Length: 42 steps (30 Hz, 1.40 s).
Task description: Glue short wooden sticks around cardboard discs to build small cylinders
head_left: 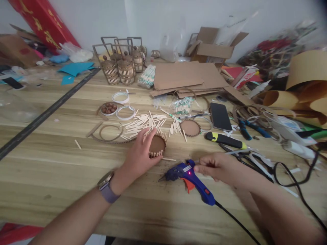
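My left hand [140, 151] is curved around a round cardboard base [157, 145] edged with short upright wooden sticks, thumb at its near rim. Fingers hide the base's left side. A blue hot glue gun [182, 172] with an orange trigger and a lit red light lies on the table, nozzle pointing left. At the gun's rear end, my right hand [214, 165] pinches a thin translucent glue stick, mostly covered by the fingers. One loose stick [169, 159] lies between base and gun. Beyond the left hand is a pile of wooden sticks [145, 122].
Another round base [190, 128], a phone [221, 116], a yellow-black utility knife [226, 140], scissors [245, 160] and pliers [246, 129] lie to the right. Tape rolls [125, 112] and stick lanterns [126, 73] stand farther back. The gun's black cord [236, 221] runs toward the front edge.
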{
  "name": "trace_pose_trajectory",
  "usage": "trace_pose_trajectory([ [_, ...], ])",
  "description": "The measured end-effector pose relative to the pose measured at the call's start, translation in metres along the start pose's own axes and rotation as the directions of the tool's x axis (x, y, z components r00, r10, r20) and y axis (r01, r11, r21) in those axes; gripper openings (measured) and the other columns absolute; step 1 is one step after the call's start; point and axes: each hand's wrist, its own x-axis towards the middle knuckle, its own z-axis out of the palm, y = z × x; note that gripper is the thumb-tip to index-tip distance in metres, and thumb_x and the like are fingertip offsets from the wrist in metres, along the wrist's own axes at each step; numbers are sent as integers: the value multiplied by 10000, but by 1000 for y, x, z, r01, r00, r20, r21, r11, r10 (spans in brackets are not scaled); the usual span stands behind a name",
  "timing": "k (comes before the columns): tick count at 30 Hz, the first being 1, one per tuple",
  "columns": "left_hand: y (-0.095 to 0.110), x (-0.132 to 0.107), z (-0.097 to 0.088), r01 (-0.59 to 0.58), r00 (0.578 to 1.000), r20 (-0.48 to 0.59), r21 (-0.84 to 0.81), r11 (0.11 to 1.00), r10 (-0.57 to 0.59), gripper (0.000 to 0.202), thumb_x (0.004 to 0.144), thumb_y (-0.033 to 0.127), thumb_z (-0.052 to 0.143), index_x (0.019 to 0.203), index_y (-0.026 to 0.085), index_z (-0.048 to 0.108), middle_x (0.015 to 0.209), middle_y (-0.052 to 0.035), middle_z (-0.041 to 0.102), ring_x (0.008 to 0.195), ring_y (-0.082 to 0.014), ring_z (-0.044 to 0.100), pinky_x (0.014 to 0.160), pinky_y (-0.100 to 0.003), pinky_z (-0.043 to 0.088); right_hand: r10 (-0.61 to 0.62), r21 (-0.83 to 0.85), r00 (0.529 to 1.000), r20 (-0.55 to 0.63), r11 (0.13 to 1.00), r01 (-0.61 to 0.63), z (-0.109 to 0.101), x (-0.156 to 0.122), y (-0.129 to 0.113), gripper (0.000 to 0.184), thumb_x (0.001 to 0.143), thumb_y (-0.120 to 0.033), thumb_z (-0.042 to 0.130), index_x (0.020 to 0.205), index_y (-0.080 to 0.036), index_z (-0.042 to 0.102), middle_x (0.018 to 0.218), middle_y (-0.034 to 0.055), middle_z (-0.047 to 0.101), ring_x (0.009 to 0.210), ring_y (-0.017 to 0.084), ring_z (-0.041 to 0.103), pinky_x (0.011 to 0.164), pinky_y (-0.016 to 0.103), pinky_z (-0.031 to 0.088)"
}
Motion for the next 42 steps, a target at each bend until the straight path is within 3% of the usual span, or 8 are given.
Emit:
trace_pose_trajectory([
  [3,0,1,0,-11,1000,6,-5,1000,11,852,766,298,750,1485,257,295,1464,-166,389,1394,-359,402,1117,-565,409,-137,-165,972,-193,981,105,-1,12,-16,329,873,-404,613,622,-218,510,572,-33,528,533,122,472,499,230,323],
  [5,-1,1,0,-19,1000,6,-14,1000,19,856,773,313,750,1489,260,285,1466,-166,381,1395,-359,400,1118,-567,408,-185,-255,965,-187,958,134,1,24,-32,165,835,-240,650,693,-217,568,653,-22,596,591,133,523,551,231,353],
  [8,-1,1,0,-12,1000,-5,-18,1000,12,875,759,315,765,1490,260,287,1467,-164,377,1390,-364,404,1116,-566,412,-214,-309,974,-81,934,180,7,45,-53,115,790,-121,656,740,-217,616,711,-13,652,643,145,571,578,228,357],
  [13,-3,1,1,1,998,-63,-10,1000,-2,857,755,254,750,1483,247,298,1449,-167,382,1390,-351,407,1125,-546,414,-196,-350,980,18,917,190,18,65,-67,135,766,-87,657,807,-215,651,801,-2,696,723,160,603,614,228,357],
  [19,-4,0,0,14,998,-56,-2,1000,-14,823,776,261,729,1481,235,305,1452,-173,380,1389,-352,409,1130,-550,407,-245,-411,965,95,873,262,22,64,-64,162,794,-91,604,920,-186,639,854,31,692,733,167,591,597,234,345],
  [24,-4,0,0,13,998,-58,6,1000,-13,858,761,277,757,1484,254,296,1451,-167,381,1384,-358,416,1123,-554,415,-267,-379,962,57,886,269,9,59,-64,228,800,-96,585,999,-175,663,830,28,688,710,161,585,602,236,359],
  [29,-4,1,-1,14,999,-43,10,1000,-14,855,761,278,756,1480,248,295,1453,-172,378,1386,-367,409,1126,-572,401,-341,-344,935,-96,893,291,-1,55,-68,107,840,-121,586,850,-181,674,740,4,660,645,128,558,614,224,370],
  [42,-6,1,1,-14,1000,-28,-23,1000,14,867,759,315,771,1483,248,300,1459,-178,372,1395,-370,395,1116,-569,410,-414,-315,898,-147,880,354,21,70,-60,108,868,-92,619,899,-149,705,798,36,699,704,137,595,646,219,385],
])
